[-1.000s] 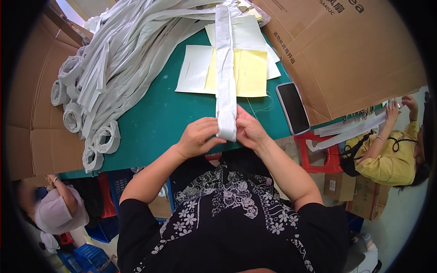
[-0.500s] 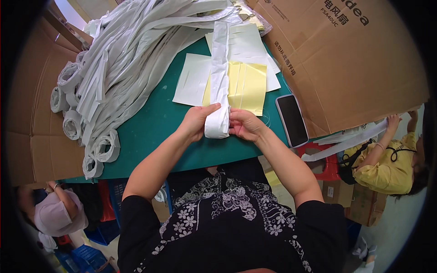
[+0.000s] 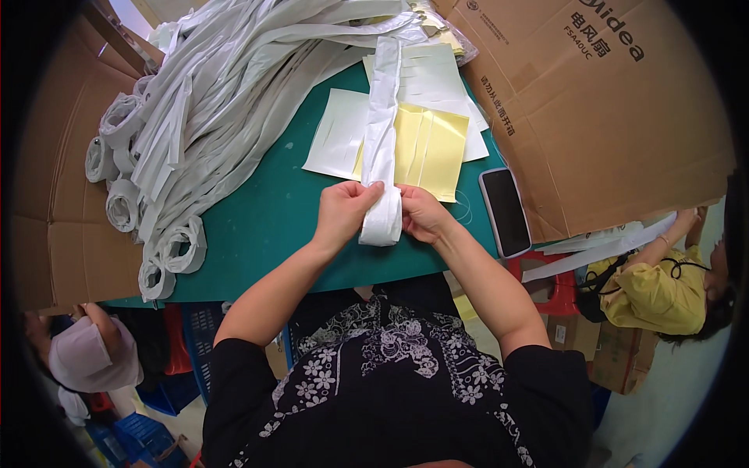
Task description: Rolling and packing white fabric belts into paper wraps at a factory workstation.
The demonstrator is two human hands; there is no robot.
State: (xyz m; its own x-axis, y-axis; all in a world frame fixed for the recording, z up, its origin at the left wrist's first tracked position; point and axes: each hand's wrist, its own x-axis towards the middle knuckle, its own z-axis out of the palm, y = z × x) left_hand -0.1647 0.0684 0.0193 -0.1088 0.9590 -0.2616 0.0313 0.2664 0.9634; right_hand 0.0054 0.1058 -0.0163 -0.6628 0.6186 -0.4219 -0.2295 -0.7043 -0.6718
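Observation:
A long white strip (image 3: 381,109) runs away from me over the sheets, and its near end is rolled into a flat coil. My left hand (image 3: 347,212) is closed on the coil's left side, thumb on top. From the right, my right hand (image 3: 424,214) pinches the coil's other edge, its fingertips partly hidden behind it. Under the strip lie a yellow sheet (image 3: 437,152) with slits and white sheets (image 3: 331,144). Finished-looking white coils (image 3: 185,243) rest at the left of the green table (image 3: 257,242), beside a big heap of long white strips (image 3: 226,117).
A phone (image 3: 505,212) lies at the table's right. Large cardboard (image 3: 601,132) stands behind it, and more cardboard (image 3: 55,195) borders the left. A person in yellow (image 3: 651,288) handles white strips at the right; another person (image 3: 97,351) sits at the left. Blue crates (image 3: 144,441) stand below.
The view has shifted slightly. Both hands remain on the coil, which has turned a little, and my left thumb sits slightly farther along its top.

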